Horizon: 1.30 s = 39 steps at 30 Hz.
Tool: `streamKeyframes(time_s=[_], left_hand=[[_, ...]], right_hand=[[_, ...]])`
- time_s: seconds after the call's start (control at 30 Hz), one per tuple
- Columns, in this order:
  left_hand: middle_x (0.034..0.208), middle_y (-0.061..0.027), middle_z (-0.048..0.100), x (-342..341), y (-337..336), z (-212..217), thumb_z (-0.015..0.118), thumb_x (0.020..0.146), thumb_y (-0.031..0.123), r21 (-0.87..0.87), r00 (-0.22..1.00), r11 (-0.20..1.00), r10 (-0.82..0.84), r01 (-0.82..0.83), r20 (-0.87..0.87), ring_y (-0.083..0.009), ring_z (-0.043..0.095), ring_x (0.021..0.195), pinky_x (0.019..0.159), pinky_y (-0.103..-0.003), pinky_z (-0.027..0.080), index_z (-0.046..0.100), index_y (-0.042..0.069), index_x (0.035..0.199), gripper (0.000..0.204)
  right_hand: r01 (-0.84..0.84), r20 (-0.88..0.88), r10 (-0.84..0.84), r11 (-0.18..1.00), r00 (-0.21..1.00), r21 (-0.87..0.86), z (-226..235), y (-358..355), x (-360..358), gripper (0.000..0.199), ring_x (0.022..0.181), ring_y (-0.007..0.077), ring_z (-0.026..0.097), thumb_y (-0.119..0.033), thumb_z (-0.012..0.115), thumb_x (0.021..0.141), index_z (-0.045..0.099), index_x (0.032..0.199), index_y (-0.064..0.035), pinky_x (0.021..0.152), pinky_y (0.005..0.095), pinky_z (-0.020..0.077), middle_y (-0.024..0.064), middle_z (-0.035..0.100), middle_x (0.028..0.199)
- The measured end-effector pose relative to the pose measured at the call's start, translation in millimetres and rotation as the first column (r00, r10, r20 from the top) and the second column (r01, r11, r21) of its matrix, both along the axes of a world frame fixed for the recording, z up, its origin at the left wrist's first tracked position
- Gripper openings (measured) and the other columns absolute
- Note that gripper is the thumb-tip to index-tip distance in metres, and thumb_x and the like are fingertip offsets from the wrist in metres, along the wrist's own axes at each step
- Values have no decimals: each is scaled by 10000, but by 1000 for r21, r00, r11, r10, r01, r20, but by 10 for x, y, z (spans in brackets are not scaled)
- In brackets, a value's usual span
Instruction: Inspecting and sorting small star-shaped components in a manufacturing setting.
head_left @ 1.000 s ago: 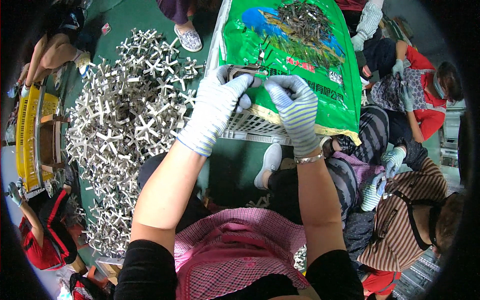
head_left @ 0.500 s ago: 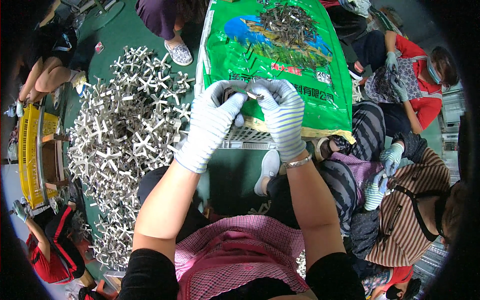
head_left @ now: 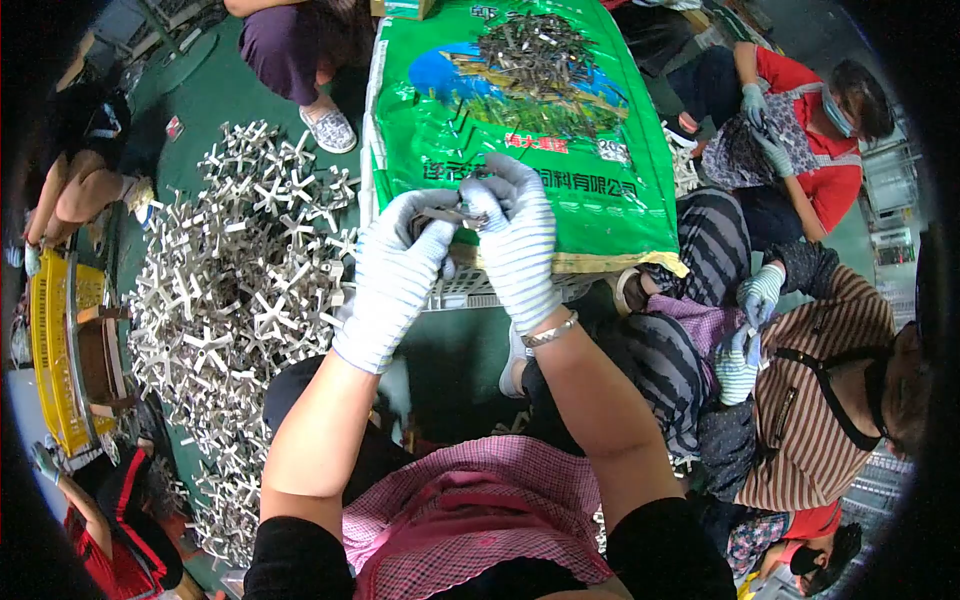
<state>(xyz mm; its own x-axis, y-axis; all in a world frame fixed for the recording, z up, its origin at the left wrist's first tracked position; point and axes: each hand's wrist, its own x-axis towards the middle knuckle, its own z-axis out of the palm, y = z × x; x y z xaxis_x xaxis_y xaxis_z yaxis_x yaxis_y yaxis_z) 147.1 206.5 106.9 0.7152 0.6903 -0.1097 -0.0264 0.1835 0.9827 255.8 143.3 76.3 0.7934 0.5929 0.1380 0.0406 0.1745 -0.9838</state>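
Observation:
Both my hands wear white gloves with thin stripes and meet over the near edge of a green printed sack (head_left: pixel 600 215). My left hand (head_left: pixel 392 270) is closed around some thin dark strips (head_left: pixel 440 214), their far ends hidden in the palm. My right hand (head_left: pixel 515 245) pinches at the right end of these strips, its index finger raised above them. Fingers cover much of what is held, so the exact kind does not show. A heap of similar dark, narrow pieces (head_left: pixel 535 60) lies on the far part of the sack.
Beneath the sack is a white plastic crate (head_left: pixel 465 292). To the left, a large heap of pale star-shaped metal parts (head_left: pixel 205 345) covers the floor. A yellow crate (head_left: pixel 55 350) stands farther left. Close on my right sits a co-worker in a striped top (head_left: pixel 815 400); other people sit around.
My right hand's index finger has lifted and spread from the others. The held strips lie flatter between my hands. The whole view has shifted, with the sack farther left.

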Motion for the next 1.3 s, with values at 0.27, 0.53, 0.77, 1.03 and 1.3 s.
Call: streamKeyframes(time_s=[0.27,0.53,0.77,1.03,1.3], left_hand=[[820,-43,626,9,-2,-108,579,869,75,-21,997,999,-27,25,-74,-52,482,493,450,-197,398,592,13,1026,170],[948,-99,647,-7,134,-110,560,904,206,-199,997,979,57,-47,47,-62,482,530,454,-179,382,531,18,1098,271],[968,-104,646,-64,401,-78,569,903,234,-334,967,936,176,-106,185,-82,555,638,536,-190,445,525,19,1159,337],[888,-79,646,-147,444,-31,587,896,190,-380,974,921,160,-89,161,-84,547,584,497,-188,433,532,27,1150,307],[903,-82,665,-184,440,-2,547,902,233,-260,974,959,157,-111,166,-87,580,635,539,-199,451,544,25,1135,313]], right_hand=[[-65,-106,63,998,992,-12,-63,-12,-3,137,752,79,551,-88,594,878,579,991,-13,674,246,475,33,617,868],[150,179,-153,988,972,32,-29,-163,689,147,746,104,566,-69,596,862,611,994,-7,678,264,483,47,626,849],[410,715,-7,823,699,-393,226,-909,1925,187,806,174,615,-75,586,844,659,1008,-24,776,284,475,88,676,893],[557,562,805,382,191,-737,323,-495,2161,149,874,301,627,-175,663,770,673,910,-125,799,389,479,119,666,906],[442,426,887,313,180,-840,127,-459,2262,164,873,304,622,-143,673,754,675,919,-142,798,396,485,115,662,899]])
